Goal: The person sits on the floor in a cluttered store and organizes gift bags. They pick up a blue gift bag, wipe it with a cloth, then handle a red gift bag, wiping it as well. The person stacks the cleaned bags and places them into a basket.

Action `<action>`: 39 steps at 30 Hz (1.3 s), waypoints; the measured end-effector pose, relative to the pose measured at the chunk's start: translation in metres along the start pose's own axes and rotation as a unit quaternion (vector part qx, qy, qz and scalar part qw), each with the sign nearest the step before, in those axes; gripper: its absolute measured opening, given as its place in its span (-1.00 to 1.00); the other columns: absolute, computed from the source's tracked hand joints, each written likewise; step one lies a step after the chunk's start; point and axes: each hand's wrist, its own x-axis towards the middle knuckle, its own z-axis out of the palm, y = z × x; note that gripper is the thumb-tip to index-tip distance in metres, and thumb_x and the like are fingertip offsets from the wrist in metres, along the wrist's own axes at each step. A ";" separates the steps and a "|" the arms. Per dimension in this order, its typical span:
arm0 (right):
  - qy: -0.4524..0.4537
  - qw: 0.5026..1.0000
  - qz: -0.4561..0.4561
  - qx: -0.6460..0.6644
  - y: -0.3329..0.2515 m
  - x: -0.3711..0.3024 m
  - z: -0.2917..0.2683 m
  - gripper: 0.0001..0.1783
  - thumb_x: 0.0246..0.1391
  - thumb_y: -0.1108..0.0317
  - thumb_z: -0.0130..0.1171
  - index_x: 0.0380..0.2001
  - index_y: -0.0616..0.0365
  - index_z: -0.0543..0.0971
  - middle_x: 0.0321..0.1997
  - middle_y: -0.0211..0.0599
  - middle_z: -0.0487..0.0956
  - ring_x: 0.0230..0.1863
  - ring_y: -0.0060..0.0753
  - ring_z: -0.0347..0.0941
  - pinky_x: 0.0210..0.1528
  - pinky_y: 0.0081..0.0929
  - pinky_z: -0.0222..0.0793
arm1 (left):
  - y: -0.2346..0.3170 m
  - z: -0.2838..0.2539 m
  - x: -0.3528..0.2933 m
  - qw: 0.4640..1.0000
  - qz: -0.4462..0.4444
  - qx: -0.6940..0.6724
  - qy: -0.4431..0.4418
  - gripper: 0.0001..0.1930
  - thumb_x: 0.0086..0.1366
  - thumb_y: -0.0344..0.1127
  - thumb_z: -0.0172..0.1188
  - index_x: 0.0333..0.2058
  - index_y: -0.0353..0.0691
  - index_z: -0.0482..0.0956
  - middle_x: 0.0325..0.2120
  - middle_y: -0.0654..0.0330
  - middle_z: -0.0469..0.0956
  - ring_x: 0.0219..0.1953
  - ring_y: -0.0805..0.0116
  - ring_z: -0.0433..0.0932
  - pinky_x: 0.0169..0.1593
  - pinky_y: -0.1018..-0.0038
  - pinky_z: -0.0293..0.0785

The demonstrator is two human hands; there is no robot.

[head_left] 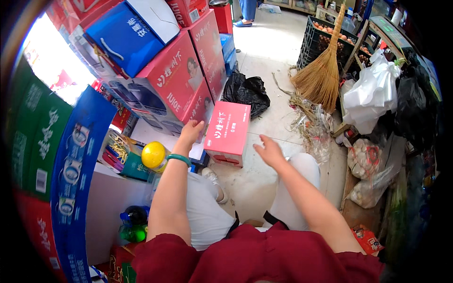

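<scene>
A pink carton (228,123) stands on the tiled floor in front of my knees, its top face closed. My left hand (190,133), with a green bangle at the wrist, is raised just left of the carton, fingers apart and nothing in them. To the carton's right, my right hand (270,152) is held out with its fingers spread, also bare. A gap shows between the carton and my right hand; whether my left fingers touch its edge I cannot tell. Behind the carton lies a crumpled black plastic bag (246,93).
Stacked pink cartons (170,78) rise at the left, topped by a blue gift box (130,37). A yellow-capped container (154,155) stands near my left forearm. On the right are a straw broom (323,70), a black crate (309,45), white plastic bags (370,94) and bagged garlic (363,160).
</scene>
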 end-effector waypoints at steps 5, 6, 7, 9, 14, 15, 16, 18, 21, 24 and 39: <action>-0.105 0.962 0.206 0.143 0.029 0.023 0.081 -0.24 0.00 0.01 0.09 0.10 0.42 0.27 0.07 0.23 0.38 0.11 0.07 0.32 0.12 -0.29 0.24 | -0.077 0.059 0.053 0.996 -0.081 0.025 0.000 -0.30 0.16 0.02 0.14 0.08 -0.49 0.27 0.05 -0.21 0.33 0.12 -0.01 0.33 0.12 0.31 0.26; -0.110 0.963 0.204 0.138 0.035 0.022 0.095 -0.23 0.01 -0.01 0.07 0.12 0.43 0.25 0.09 0.24 0.36 0.12 0.07 0.31 0.12 -0.29 0.24 | -0.108 0.065 0.067 0.994 -0.108 0.010 -0.004 -0.32 0.15 0.01 0.15 0.06 -0.48 0.30 0.03 -0.21 0.36 0.10 -0.02 0.35 0.10 0.31 0.27; -0.102 0.963 0.213 0.130 0.050 0.020 0.103 -0.21 0.03 -0.03 0.05 0.13 0.44 0.23 0.10 0.25 0.35 0.13 0.08 0.30 0.12 -0.28 0.23 | -0.105 0.077 0.071 0.995 -0.095 0.034 -0.012 -0.34 0.14 0.02 0.16 0.03 -0.46 0.34 0.00 -0.19 0.39 0.07 -0.01 0.38 0.08 0.30 0.29; -0.098 0.970 0.203 0.089 0.063 0.019 0.113 -0.20 0.07 -0.08 -0.03 0.14 0.42 0.21 0.10 0.28 0.34 0.14 0.10 0.29 0.13 -0.27 0.22 | -0.092 0.091 0.060 0.994 -0.074 0.078 -0.019 -0.39 0.12 0.02 0.18 -0.03 -0.41 0.42 -0.08 -0.14 0.47 0.02 -0.01 0.43 0.04 0.29 0.33; -0.101 0.957 0.215 0.167 0.067 0.041 0.122 -0.41 0.11 -0.03 -0.04 0.05 0.22 0.35 -0.02 0.13 0.46 0.04 0.03 0.38 0.03 -0.25 0.29 | -0.119 0.089 0.081 0.983 -0.119 0.130 -0.060 -0.50 0.12 0.03 0.18 -0.14 -0.30 0.51 -0.30 0.03 0.58 -0.24 0.07 0.56 -0.28 0.21 0.47; -0.084 0.959 0.226 0.151 0.077 0.046 0.118 -0.45 0.12 -0.01 -0.05 0.01 0.20 0.39 -0.06 0.12 0.49 0.01 0.05 0.41 0.01 -0.22 0.30 | -0.073 0.097 0.060 0.978 -0.145 0.120 -0.086 -0.50 0.11 0.03 0.18 -0.14 -0.30 0.50 -0.31 0.04 0.58 -0.27 0.07 0.57 -0.36 0.19 0.48; -0.057 0.965 0.230 0.114 0.076 0.047 0.114 -0.49 0.11 0.01 -0.05 -0.04 0.20 0.41 -0.12 0.11 0.51 -0.05 0.08 0.42 -0.02 -0.18 0.31 | -0.047 0.097 0.042 0.972 -0.180 0.110 -0.100 -0.50 0.11 0.03 0.18 -0.13 -0.29 0.50 -0.33 0.04 0.58 -0.31 0.08 0.57 -0.44 0.17 0.48; -0.014 0.972 0.231 0.038 0.068 0.048 0.105 -0.56 0.11 0.05 -0.06 -0.14 0.20 0.44 -0.23 0.10 0.55 -0.15 0.14 0.46 -0.08 -0.08 0.33 | -0.061 0.102 0.030 0.975 -0.185 0.060 -0.107 -0.54 0.15 -0.08 0.16 -0.07 -0.28 0.43 -0.30 0.04 0.54 -0.37 0.11 0.57 -0.59 0.21 0.49; 0.062 0.965 0.256 -0.014 0.072 0.051 0.086 -0.59 0.08 0.08 -0.02 -0.19 0.20 0.48 -0.27 0.09 0.55 -0.19 0.17 0.46 -0.12 -0.05 0.34 | -0.061 0.125 0.009 0.978 -0.155 -0.020 -0.137 -0.57 0.18 -0.19 0.13 -0.02 -0.28 0.40 -0.23 0.02 0.52 -0.35 0.11 0.57 -0.56 0.25 0.55; 0.089 0.972 0.213 -0.040 0.092 0.046 0.075 -0.63 0.07 0.11 0.02 -0.20 0.18 0.48 -0.33 0.08 0.56 -0.25 0.14 0.48 -0.19 -0.04 0.36 | -0.064 0.138 0.004 0.979 -0.119 -0.043 -0.161 -0.55 0.16 -0.23 0.14 0.00 -0.27 0.37 -0.20 0.02 0.51 -0.32 0.11 0.57 -0.57 0.27 0.56; 0.009 0.978 0.201 0.057 0.068 -0.003 0.091 -0.64 -0.01 0.22 0.10 -0.22 0.28 0.45 -0.24 0.11 0.53 -0.17 0.13 0.45 -0.12 -0.10 0.34 | -0.074 0.123 0.038 0.975 0.138 0.092 -0.150 -0.35 0.01 -0.05 0.27 0.05 -0.25 0.35 -0.07 -0.12 0.45 0.03 -0.01 0.40 0.10 0.25 0.29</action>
